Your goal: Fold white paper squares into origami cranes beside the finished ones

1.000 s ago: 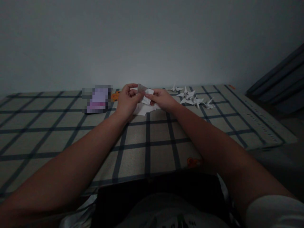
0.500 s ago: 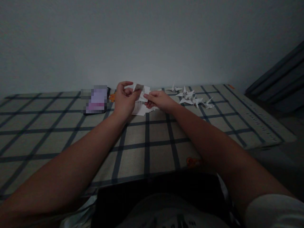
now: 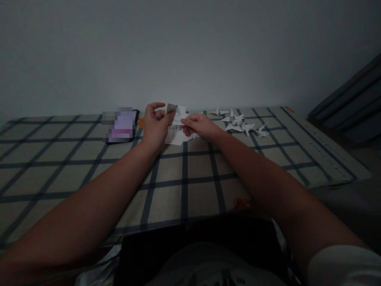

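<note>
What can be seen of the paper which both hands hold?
The paper is small, white, thin-looking and creased, with a grey area at its upper left. It is held raised over other white paper lying on the checked cloth. The left hand pinches its left side, the right hand its lower right.

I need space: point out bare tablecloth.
Tablecloth lies bare left of the phone and between the forearms, nearer than the loose paper. Crowded: far middle, where left hand and right hand hold folded paper, with paper cranes right of them.
</note>
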The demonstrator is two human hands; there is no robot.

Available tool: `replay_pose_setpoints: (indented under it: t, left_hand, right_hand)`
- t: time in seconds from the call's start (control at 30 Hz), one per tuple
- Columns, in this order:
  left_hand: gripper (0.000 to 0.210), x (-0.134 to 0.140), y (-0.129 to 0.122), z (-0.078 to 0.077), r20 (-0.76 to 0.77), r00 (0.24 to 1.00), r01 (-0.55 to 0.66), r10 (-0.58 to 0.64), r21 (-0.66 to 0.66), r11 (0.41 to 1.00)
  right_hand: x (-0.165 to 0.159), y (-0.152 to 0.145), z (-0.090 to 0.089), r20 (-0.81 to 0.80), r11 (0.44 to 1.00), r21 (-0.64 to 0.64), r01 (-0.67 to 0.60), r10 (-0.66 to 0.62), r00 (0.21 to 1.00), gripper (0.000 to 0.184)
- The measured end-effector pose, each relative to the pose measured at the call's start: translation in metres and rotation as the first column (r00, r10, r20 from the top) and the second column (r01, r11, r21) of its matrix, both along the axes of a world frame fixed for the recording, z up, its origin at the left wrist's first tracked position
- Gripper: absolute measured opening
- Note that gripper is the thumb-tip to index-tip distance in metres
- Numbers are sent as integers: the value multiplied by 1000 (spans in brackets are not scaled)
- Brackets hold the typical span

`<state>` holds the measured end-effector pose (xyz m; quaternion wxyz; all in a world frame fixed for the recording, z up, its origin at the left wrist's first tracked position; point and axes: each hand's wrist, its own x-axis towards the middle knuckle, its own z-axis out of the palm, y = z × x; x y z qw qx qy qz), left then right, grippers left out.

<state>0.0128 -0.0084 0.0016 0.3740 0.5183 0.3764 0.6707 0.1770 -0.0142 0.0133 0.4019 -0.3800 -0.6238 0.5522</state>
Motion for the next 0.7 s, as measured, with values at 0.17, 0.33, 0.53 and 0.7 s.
replay_pose_setpoints:
  t: [0.17, 0.33, 0.53, 0.7]
  left_hand:
    - [54, -1, 2, -4, -4, 1000, 21, -21, 32, 999]
    - [52, 0, 2, -6, 25, 997, 77, -77, -11, 997]
    - [52, -3, 6, -5, 51, 987, 157, -153, -96, 983]
    - [58, -2, 0, -5, 11, 957, 289, -291, -164, 943]
  right_hand:
    - [0, -4, 2, 19, 1000, -1, -26, 26, 999, 37]
    - [1, -7, 1, 68, 999, 45, -22, 19, 998, 29]
    - [1, 0, -2, -1, 1000, -7, -24, 24, 1000, 26]
    - [5, 7, -3, -113, 984, 106, 140, -128, 985, 12]
